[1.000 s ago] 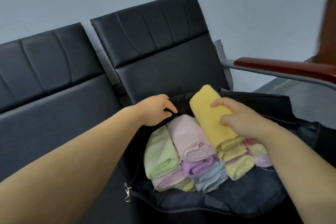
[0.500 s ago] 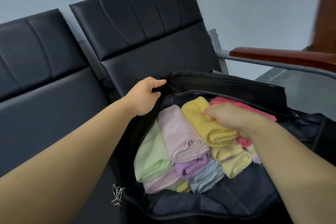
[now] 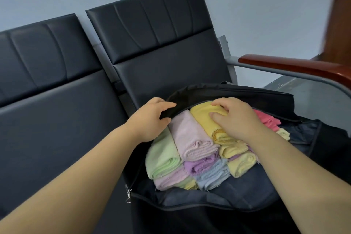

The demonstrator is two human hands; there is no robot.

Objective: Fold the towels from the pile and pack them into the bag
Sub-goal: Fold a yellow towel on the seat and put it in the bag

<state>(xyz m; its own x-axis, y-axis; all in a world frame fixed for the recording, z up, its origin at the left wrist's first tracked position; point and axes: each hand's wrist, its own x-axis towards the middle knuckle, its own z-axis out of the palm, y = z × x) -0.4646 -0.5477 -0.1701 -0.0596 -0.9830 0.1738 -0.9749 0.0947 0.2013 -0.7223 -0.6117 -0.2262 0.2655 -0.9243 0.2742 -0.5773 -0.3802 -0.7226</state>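
1. Where the two black padded seats [image 3: 62, 119] run along the pale wall, the right-hand one carries your open black bag [image 3: 218, 201], with a wooden armrest [image 3: 296, 66] just beyond it to the right.
2. The bag lies unzipped, its far flap raised, and folded towels fill the left part of its opening.
3. Your left hand [image 3: 152, 118] is closed on the bag's far rim, fingers over the edge and thumb below it, holding the flap up.
4. Your right hand [image 3: 237, 118] lies palm-down on the yellow towel [image 3: 203, 118], fingers curled over its far end and thumb on its top; it looks more like pressing than gripping, though I cannot tell for sure.
5. That yellow towel sits on the top layer, touching the pink towel [image 3: 191, 138] on its left.
6. The green towel [image 3: 163, 157] lies left of the pink one, against the bag's side.
7. Beneath them show purple [image 3: 201, 164], blue [image 3: 212, 176] and pale yellow [image 3: 241, 163] folds.
8. A coral towel [image 3: 267, 121] peeks out to the right of your right hand.
9. The zipper pulls [image 3: 128, 194] hang at the bag's near left corner.
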